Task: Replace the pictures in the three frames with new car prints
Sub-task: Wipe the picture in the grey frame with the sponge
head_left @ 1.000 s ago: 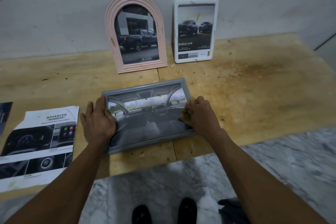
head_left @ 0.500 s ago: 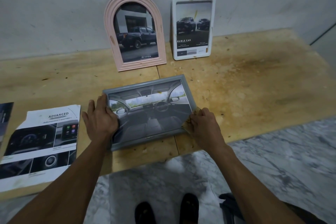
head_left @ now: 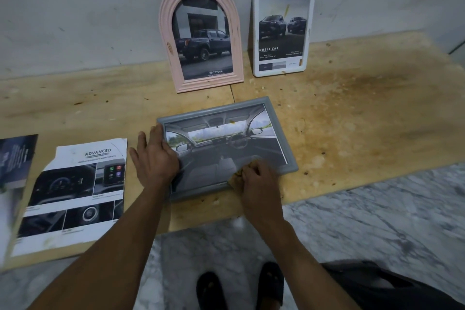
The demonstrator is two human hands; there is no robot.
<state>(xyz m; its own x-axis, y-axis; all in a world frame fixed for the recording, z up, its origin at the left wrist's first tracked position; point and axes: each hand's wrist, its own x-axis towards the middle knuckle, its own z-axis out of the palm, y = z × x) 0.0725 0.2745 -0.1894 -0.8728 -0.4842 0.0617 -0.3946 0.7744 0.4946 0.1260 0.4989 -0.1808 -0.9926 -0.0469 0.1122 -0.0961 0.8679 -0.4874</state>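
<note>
A grey frame (head_left: 214, 111) lies flat on the wooden board (head_left: 352, 121) with a car-interior print (head_left: 226, 148) in it. My left hand (head_left: 154, 158) lies palm down on the frame's left edge, thumb over the print, holding it down. My right hand (head_left: 259, 181) is at the frame's near edge, fingers pinched on a small brown piece (head_left: 237, 172); what it is cannot be told. A pink arched frame (head_left: 208, 84) and a white frame (head_left: 255, 33) lean upright against the wall behind, each showing a dark pickup print.
A loose white brochure sheet (head_left: 75, 184) with dashboard pictures lies left of the grey frame, and a dark sheet (head_left: 15, 153) lies at the far left edge. The board ends near me at a marble floor (head_left: 377, 221), where my sandalled feet (head_left: 211, 289) stand.
My right hand has slid from the frame's right edge round to its near edge with the brown piece. The frame's far end has swung slightly right. My left hand stays put.
</note>
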